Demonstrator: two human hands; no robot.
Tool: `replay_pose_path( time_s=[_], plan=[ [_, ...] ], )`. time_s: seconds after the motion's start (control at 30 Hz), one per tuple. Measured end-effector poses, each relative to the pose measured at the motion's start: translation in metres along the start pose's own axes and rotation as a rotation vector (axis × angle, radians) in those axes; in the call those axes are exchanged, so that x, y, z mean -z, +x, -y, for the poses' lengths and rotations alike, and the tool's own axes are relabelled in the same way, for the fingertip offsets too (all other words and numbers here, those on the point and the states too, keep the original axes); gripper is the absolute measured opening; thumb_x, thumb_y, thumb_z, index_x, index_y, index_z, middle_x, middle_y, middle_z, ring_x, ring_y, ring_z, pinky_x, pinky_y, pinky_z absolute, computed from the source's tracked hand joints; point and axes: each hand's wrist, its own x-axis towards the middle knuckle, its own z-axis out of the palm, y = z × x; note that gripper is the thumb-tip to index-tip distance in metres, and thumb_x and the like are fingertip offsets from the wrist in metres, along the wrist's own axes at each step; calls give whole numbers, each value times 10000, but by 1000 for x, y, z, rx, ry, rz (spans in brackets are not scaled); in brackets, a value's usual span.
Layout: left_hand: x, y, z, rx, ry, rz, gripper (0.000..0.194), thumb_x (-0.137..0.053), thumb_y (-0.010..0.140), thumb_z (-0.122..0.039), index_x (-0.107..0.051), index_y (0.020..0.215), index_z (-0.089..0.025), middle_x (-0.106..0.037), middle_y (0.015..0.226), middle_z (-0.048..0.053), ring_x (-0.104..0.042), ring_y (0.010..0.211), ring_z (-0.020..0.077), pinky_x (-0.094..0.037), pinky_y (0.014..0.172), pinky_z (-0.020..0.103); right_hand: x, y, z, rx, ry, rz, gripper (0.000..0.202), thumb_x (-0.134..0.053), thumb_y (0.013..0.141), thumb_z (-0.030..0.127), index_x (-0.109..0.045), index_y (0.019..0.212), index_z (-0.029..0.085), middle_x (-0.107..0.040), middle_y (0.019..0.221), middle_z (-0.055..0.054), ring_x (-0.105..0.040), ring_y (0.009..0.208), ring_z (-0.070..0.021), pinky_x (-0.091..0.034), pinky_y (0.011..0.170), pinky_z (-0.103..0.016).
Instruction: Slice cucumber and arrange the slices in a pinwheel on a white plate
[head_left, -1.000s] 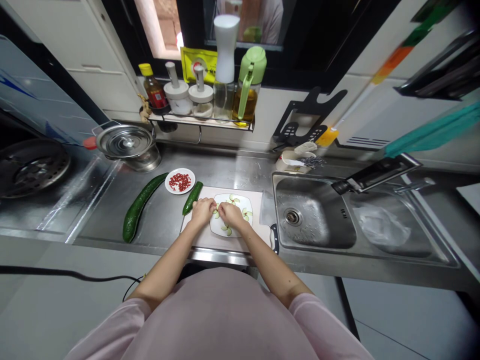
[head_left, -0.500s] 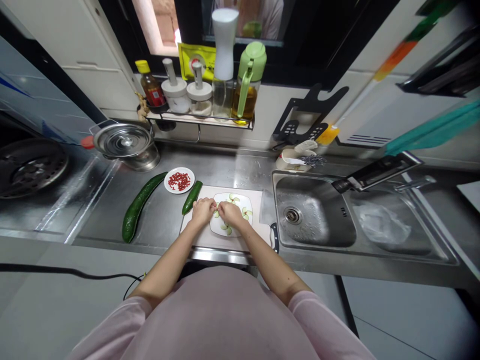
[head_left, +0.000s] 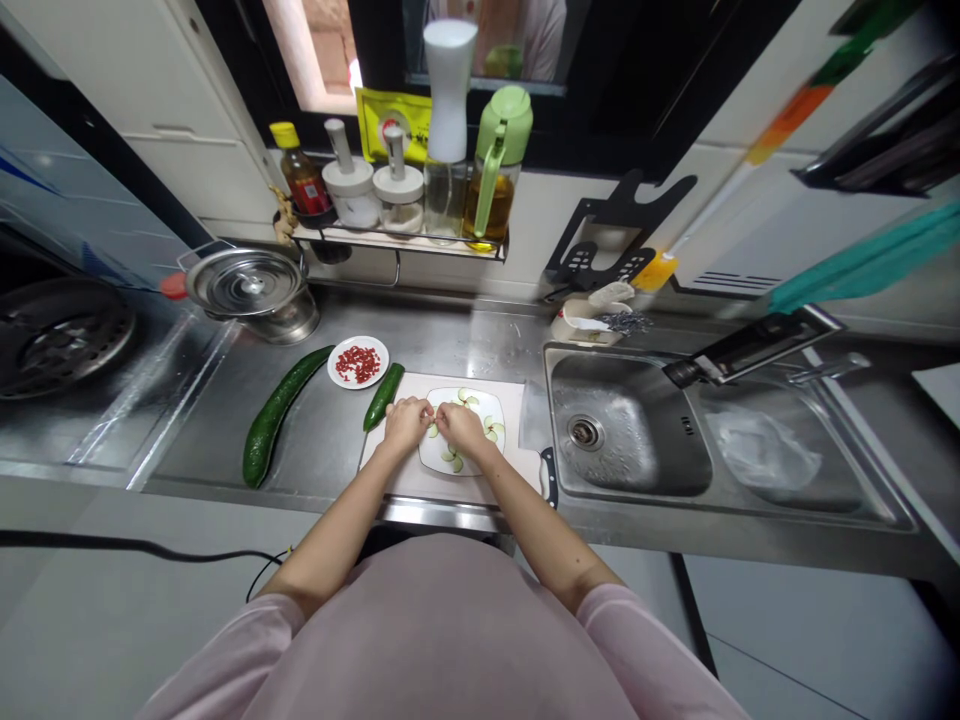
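Note:
My left hand (head_left: 407, 423) and my right hand (head_left: 460, 428) meet fingertip to fingertip over the left part of a white square plate (head_left: 475, 464). Both are closed in a pinch; what lies between the fingers is too small to make out. Thin cucumber slices (head_left: 493, 428) are laid in curved, flower-like clusters on the plate. Beneath it is a pale cutting board (head_left: 513, 388). A short piece of cucumber (head_left: 384, 397) rests at the board's left edge, beside my left hand. Behind that, a round white dish (head_left: 358, 342) holds small red bits (head_left: 358, 365).
A long cucumber (head_left: 278, 418) lies on the steel counter to the left, near a lidded steel pot (head_left: 283, 316). On the right is a sink (head_left: 637, 425) with a faucet (head_left: 757, 343). A wall rack (head_left: 405, 238) carries seasoning jars and an oil bottle (head_left: 491, 170).
Almost nothing differs. Both hands stay pinched over the same part of the plate, and the slices and dishes keep their places.

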Motion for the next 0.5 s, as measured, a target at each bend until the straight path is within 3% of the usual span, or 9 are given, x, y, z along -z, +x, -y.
replay_pose_path(
  time_s=[0.5],
  plan=[
    [0,1,0,7,-2,-12,139,-576,834,-295,-662,930,-241,-672,1013,52,-562,1025,244,-335,844,354,-6,5,-4,-62,69,-10,81,-526,892,234,-590,934,208,-674,927,-33,-579,798,-145,-297,623,-228]
  ],
)
